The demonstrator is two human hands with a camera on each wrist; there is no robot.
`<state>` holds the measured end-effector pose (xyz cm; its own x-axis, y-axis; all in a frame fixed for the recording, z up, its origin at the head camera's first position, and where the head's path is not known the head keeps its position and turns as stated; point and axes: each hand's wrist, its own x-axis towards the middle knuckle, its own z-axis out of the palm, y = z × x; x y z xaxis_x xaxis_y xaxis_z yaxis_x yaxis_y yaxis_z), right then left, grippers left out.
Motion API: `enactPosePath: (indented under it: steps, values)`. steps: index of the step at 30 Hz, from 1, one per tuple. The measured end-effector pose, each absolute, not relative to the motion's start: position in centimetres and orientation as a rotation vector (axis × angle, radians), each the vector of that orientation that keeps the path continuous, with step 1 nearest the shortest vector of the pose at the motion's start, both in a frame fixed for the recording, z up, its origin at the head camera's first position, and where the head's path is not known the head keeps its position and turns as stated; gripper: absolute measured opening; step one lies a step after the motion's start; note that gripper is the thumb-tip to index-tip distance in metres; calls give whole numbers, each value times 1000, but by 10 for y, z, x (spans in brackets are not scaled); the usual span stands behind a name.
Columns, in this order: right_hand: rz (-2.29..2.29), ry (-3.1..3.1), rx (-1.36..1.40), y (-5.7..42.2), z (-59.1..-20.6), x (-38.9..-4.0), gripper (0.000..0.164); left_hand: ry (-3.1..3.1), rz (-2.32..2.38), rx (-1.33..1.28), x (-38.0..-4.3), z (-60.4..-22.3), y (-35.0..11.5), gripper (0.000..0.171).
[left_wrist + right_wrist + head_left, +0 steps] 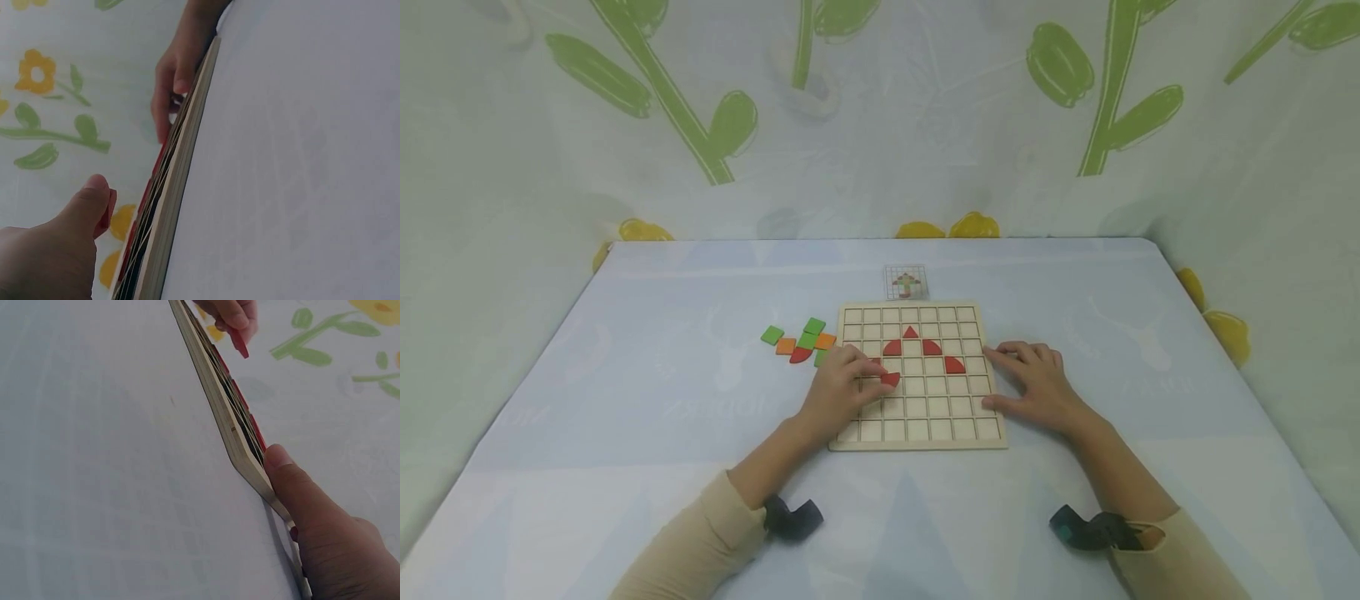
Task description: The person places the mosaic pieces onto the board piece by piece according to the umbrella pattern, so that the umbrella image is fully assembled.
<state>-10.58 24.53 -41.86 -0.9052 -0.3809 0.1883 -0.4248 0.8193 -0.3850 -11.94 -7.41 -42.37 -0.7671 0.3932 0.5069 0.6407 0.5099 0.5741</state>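
A wooden grid board (917,431) lies on the table. Above its left half my left hand (838,392) pinches a red quarter-circle tile (891,379) between thumb and fingers; in the right wrist view this red tile (238,344) is held above the board's surface. My right hand (1037,387) rests at the board's right edge, thumb and fingertips touching it, fingers fairly straight. Set in the grid are a red triangle tile (910,332) and several red quarter-circles, among them one at the right (955,365). Another red tile (875,361) is partly hidden by my left fingers.
Loose green tiles (772,335), orange tiles (786,346) and a red quarter-circle (801,356) lie left of the board, some partly behind my left hand. A small card with a printed grid pattern (906,282) lies just beyond the board. A leaf-printed curtain (925,125) stands behind the table.
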Motion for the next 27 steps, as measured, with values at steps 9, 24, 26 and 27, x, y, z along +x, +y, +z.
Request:
enactPosePath:
  steps: [9,24,26,27]
  values:
    - [660,-2898,648,245,-418,-106,73,-2529,-1111,-887,-108,-419,-65,22]
    - [659,-2889,660,246,-419,-107,74,-2519,-991,-1073,-105,-421,-60,29]
    - [655,-2888,658,247,-419,-107,74,-2529,-961,-1086,-105,-421,-59,29]
    - [653,-2889,656,246,-419,-106,74,-2528,-952,-1096,-104,-420,-59,29]
